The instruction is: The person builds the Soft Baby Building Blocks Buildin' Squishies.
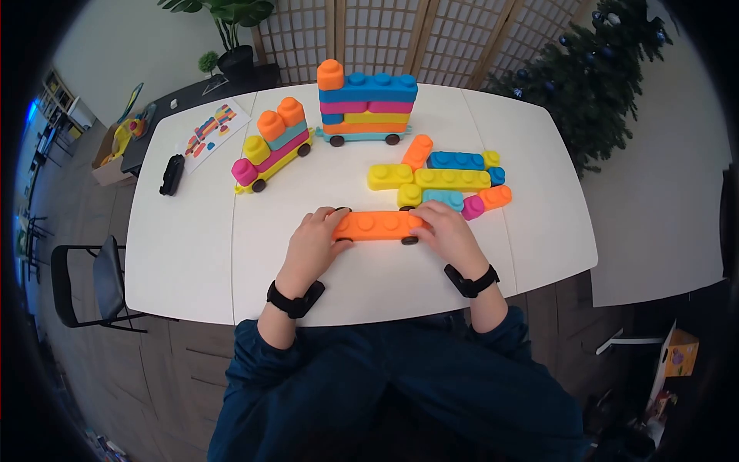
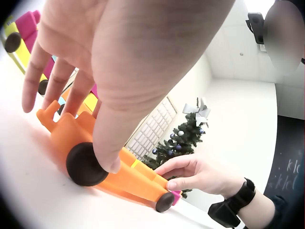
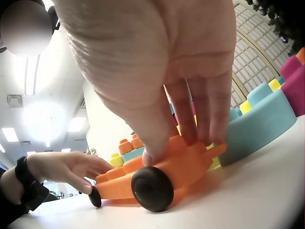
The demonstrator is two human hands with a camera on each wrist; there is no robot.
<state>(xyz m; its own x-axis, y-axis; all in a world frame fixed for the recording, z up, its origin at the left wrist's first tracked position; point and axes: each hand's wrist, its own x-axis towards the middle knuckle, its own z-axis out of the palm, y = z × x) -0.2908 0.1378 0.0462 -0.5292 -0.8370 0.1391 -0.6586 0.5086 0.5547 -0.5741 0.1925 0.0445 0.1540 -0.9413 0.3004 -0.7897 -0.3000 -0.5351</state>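
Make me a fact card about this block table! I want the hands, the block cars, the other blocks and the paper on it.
Left hand: holds the left end of the orange wheeled base
Right hand: holds its right end
On the base: no blocks stacked
Built cars: two, a yellow-bottomed car and a taller light-blue-bottomed car
Other blocks: yellow, blue, light blue, orange, pink; grouped beyond the right hand
Paper: colourful block pictures, left of the cars

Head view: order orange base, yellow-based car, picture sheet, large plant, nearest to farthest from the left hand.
1. Orange base: touching left hand.
2. Yellow-based car: ahead, left.
3. Picture sheet: farther left.
4. Large plant: beyond table.
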